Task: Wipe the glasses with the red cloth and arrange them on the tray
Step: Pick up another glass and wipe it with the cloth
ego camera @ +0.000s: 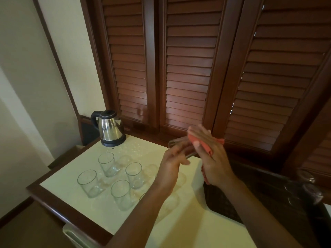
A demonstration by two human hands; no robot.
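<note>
Red cloth (206, 145) lies pressed between the right hand (213, 161) and a clear glass (180, 146), which is held on its side above the bench (179, 230). The right hand's fingers are straight and flat over the cloth against the glass's far end, and more cloth hangs below its palm. The left hand (170, 165) grips the glass from underneath, fingers curled round its wall, with the open rim pointing away to the left.

Left of the left hand and lower down, four empty glasses (111, 176) stand upright on the cream bench top, apart from one another. Under the left forearm the rim of another glass just shows. Beyond these glasses, far left of both hands, a steel kettle (110, 128) with a black handle and lid sits on its black base at the back of the bench.

Below and right of the right hand lies a dark woven tray (232, 208), with clear glasses (302, 190) blurred at its far right end. No brand, label or writing can be read on anything
</note>
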